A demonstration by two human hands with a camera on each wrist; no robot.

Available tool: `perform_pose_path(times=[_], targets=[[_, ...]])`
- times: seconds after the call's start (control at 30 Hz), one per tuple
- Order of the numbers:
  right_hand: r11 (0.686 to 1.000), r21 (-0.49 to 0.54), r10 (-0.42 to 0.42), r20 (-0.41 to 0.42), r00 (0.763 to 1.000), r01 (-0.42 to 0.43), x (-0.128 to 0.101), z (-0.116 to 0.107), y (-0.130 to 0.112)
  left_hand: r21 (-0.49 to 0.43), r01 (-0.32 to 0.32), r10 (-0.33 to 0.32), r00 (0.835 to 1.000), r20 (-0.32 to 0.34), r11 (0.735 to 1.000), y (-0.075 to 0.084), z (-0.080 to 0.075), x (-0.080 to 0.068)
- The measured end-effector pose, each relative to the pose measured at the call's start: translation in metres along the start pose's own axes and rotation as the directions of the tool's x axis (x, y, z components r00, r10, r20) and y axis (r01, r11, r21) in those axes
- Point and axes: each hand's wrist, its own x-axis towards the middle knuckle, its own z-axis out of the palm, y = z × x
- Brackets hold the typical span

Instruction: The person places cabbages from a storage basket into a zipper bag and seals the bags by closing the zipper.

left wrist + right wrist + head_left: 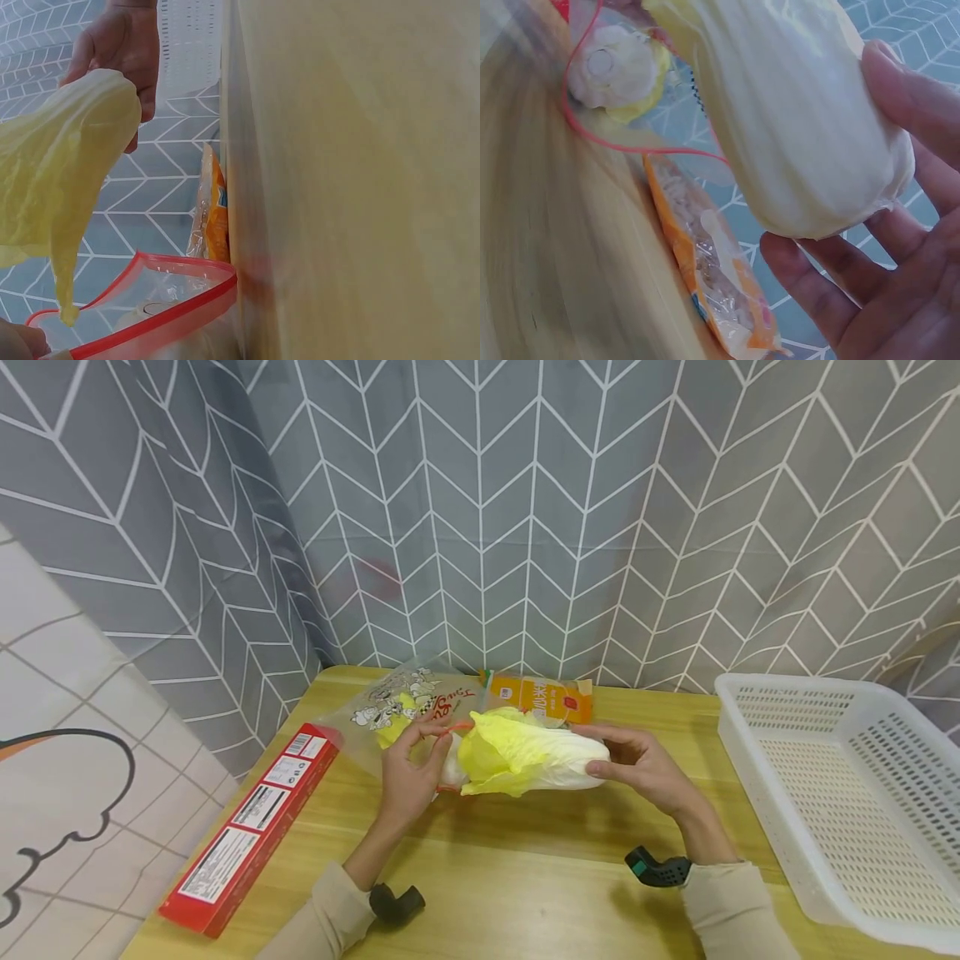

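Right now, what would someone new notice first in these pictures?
The pale yellow cabbage at the table's middle, its base held by the right hand. The left hand pinches the red-rimmed clear bag at the leafy end. A white basket sits far right.

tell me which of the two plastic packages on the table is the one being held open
The clear zip bag with the red rim and cartoon print: the left hand pinches its mouth beside the cabbage. The orange packet lies sealed behind, untouched.

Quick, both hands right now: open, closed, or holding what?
Left hand: pinches the red rim of the clear zip bag.
Right hand: grips the cabbage by its white base.
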Motion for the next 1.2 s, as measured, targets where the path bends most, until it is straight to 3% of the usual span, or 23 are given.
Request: perform_pose_path(times=[0.2, 0.5, 0.63, 0.8, 1.03, 1.2], targets=[[0.998, 0.056, -0.032, 0.038, 0.999, 0.030, 0.002, 0.002, 0.010, -0.010, -0.015, 0.015, 1.000, 0.001, 1.000, 0.000, 0.000, 0.000], [0.995, 0.095, -0.020, 0.124, 0.992, 0.008, 0.002, 0.005, 0.016, -0.004, 0.001, -0.001, 1.000, 0.004, 1.000, 0.000, 0.000, 0.000], [0.997, 0.072, 0.007, 0.082, 0.997, -0.013, 0.004, 0.009, 0.019, -0.007, 0.006, -0.006, 1.000, 0.005, 1.000, 0.001, -0.001, 0.000], [1.000, 0.016, -0.002, -0.027, 1.000, 0.002, 0.006, 0.014, 0.021, -0.023, -0.019, 0.019, 1.000, -0.003, 1.000, 0.003, -0.001, 0.000], [0.997, -0.075, -0.033, -0.163, 0.986, 0.021, 0.011, 0.026, 0.019, -0.057, -0.078, 0.077, 0.997, -0.017, 0.995, 0.006, -0.001, 0.003], [0.987, -0.159, -0.044, -0.208, 0.977, 0.011, 0.015, 0.034, 0.017, -0.055, -0.070, 0.069, 0.997, -0.033, 0.996, 0.008, -0.002, 0.004]])
